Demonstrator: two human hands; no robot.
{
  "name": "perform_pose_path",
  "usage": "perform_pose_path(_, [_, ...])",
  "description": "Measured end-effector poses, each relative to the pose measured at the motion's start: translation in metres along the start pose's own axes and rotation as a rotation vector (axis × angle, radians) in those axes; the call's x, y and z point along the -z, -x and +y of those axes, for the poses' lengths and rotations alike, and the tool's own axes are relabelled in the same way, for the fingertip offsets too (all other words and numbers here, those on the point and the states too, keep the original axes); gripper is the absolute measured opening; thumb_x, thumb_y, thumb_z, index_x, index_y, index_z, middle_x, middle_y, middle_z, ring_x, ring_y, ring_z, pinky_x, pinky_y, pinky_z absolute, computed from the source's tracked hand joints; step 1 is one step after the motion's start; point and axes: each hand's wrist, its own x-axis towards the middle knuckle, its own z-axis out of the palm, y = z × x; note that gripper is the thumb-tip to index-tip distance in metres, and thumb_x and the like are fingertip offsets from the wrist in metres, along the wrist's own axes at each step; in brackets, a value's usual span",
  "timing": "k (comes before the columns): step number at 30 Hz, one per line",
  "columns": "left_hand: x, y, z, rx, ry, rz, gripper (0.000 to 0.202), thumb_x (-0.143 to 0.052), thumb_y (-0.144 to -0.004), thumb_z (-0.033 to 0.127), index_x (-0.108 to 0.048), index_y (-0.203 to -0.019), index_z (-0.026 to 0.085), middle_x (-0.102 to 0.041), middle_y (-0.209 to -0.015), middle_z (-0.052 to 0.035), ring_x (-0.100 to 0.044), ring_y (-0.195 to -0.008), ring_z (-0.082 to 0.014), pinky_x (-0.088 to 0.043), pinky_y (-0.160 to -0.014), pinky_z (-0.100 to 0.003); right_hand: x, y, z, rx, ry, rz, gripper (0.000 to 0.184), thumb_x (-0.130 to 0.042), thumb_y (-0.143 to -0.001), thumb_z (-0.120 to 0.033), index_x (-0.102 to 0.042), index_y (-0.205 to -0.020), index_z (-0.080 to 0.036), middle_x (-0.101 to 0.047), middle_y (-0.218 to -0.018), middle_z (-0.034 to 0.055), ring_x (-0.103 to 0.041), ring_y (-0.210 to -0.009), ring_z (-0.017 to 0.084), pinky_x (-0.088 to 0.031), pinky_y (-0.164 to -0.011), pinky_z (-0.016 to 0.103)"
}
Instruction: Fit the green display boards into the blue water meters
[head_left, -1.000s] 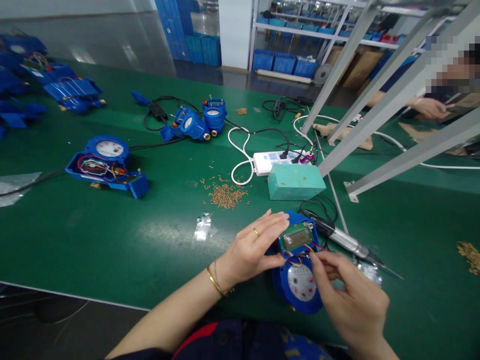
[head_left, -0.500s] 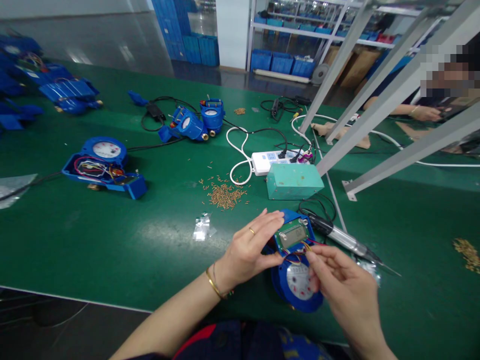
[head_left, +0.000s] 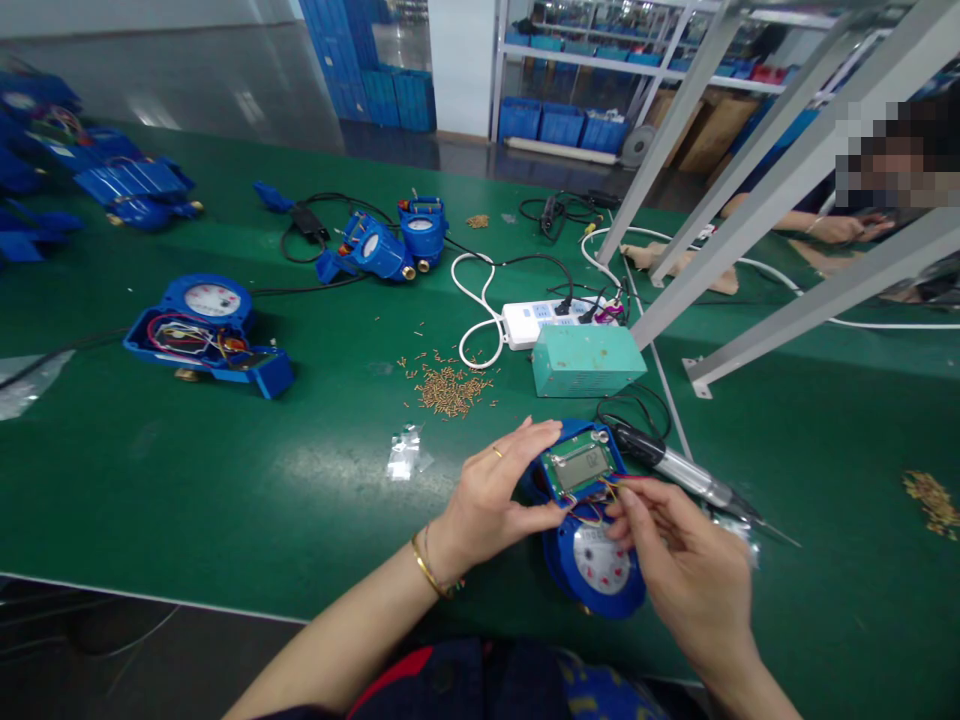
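On the green table [head_left: 225,480], a blue water meter [head_left: 212,298] lies open at left, then a pile of small brass-coloured screws [head_left: 448,390]. The left hand [head_left: 491,490] has its grip spread around the display housing [head_left: 583,466] of a nearer blue meter [head_left: 600,560], before the person's body. The right hand [head_left: 686,545] pinches its thin wires [head_left: 611,486], beside an electric screwdriver [head_left: 694,478].

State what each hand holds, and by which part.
Left hand: blue water meter, by its display housing. Right hand: thin wires, apparently pinched; exact point hidden.
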Motion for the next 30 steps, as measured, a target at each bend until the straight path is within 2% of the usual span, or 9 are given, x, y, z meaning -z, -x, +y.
perform_pose_path(6, [0.001, 0.002, -0.001, 0.041, 0.002, 0.025, 0.066, -0.078, -0.079, 0.03, -0.049, -0.137, 0.02, -0.069, -0.128, -0.0113, -0.066, -0.122, -0.0243, -0.053, -0.11, -0.045, -0.004, 0.002, 0.006, 0.106, -0.028, 0.059, 0.009, -0.07, -0.09, -0.018, -0.065, -0.098, -0.02, -0.07, -0.08, 0.0001, -0.07, -0.061, 0.013, -0.061, -0.058, 0.02])
perform_pose_path(11, [0.0, 0.002, 0.001, 0.044, 0.004, 0.03, 0.063, -0.078, -0.079, 0.03, -0.051, -0.135, 0.019, -0.07, -0.128, -0.0119, -0.067, -0.121, -0.0245, -0.053, -0.11, -0.046, -0.003, 0.0, -0.001, 0.29, 0.057, 0.085, 0.013, -0.068, -0.089, -0.009, -0.068, -0.093, -0.021, -0.067, -0.086, 0.0025, -0.067, -0.078, 0.016, -0.057, -0.061, 0.024])
perform_pose_path(15, [0.0, 0.002, 0.002, 0.044, -0.001, 0.04, 0.062, -0.079, -0.079, 0.029, -0.051, -0.133, 0.017, -0.07, -0.127, -0.0125, -0.067, -0.12, -0.0242, -0.053, -0.11, -0.045, -0.002, -0.003, -0.006, 0.315, 0.14, 0.055, 0.015, -0.064, -0.091, -0.007, -0.069, -0.099, -0.02, -0.065, -0.085, 0.0017, -0.063, -0.067, 0.012, -0.052, -0.056, 0.022])
perform_pose_path(21, [0.0, 0.002, 0.003, 0.035, -0.018, 0.053, 0.062, -0.079, -0.078, 0.028, -0.051, -0.132, 0.015, -0.071, -0.125, -0.0136, -0.068, -0.118, -0.024, -0.053, -0.11, -0.044, -0.006, -0.003, -0.013, 0.299, 0.228, 0.081, 0.006, -0.068, -0.092, -0.013, -0.071, -0.095, -0.017, -0.061, -0.072, -0.0019, -0.055, -0.052, 0.008, -0.045, -0.049, 0.019])
perform_pose_path(26, [-0.001, 0.005, 0.005, 0.034, -0.031, 0.052, 0.063, -0.079, -0.078, 0.027, -0.05, -0.134, 0.015, -0.07, -0.125, -0.0144, -0.068, -0.119, -0.0244, -0.053, -0.11, -0.045, -0.01, -0.001, -0.011, 0.215, 0.184, 0.099, 0.005, -0.068, -0.092, -0.016, -0.071, -0.087, -0.017, -0.055, -0.064, -0.0039, -0.05, -0.049, 0.007, -0.042, -0.048, 0.019])
perform_pose_path(28, [0.0, 0.006, 0.005, -0.002, -0.054, 0.045, 0.063, -0.077, -0.08, 0.026, -0.049, -0.135, 0.015, -0.069, -0.127, -0.0153, -0.066, -0.121, -0.0245, -0.052, -0.111, -0.047, -0.009, 0.001, -0.007, 0.09, 0.091, 0.081, 0.008, -0.068, -0.091, -0.021, -0.071, -0.085, -0.019, -0.054, -0.063, -0.0038, -0.05, -0.05, 0.009, -0.042, -0.048, 0.02])
perform_pose_path(30, [0.001, 0.006, 0.005, -0.043, -0.085, 0.028, 0.061, -0.075, -0.083, 0.025, -0.048, -0.137, 0.014, -0.067, -0.13, -0.0167, -0.065, -0.123, -0.0246, -0.052, -0.11, -0.05, -0.008, 0.004, -0.003, -0.093, -0.07, 0.035, 0.012, -0.07, -0.089, -0.029, -0.071, -0.083, -0.019, -0.059, -0.066, -0.0016, -0.054, -0.053, 0.011, -0.045, -0.05, 0.021])
